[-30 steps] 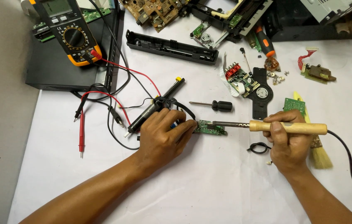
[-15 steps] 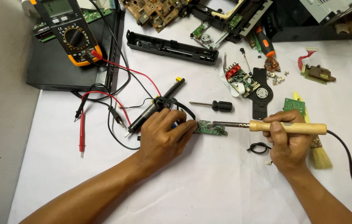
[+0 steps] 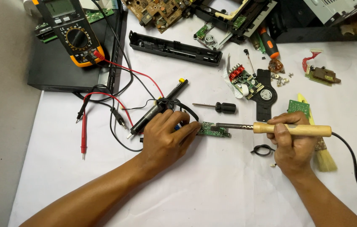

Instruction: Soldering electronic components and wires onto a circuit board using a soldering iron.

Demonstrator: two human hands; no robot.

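Note:
My right hand grips a soldering iron by its wooden handle, and the metal tip rests on a small green circuit board lying on the white tabletop. My left hand presses its fingertips on the board's left end, with something blue partly hidden under the fingers. A black desoldering pump lies just behind my left hand.
A yellow multimeter sits on a black case at the far left, its red probe lying on the table. A small black screwdriver, a black plastic panel, loose circuit boards, screws and a brush are spread around.

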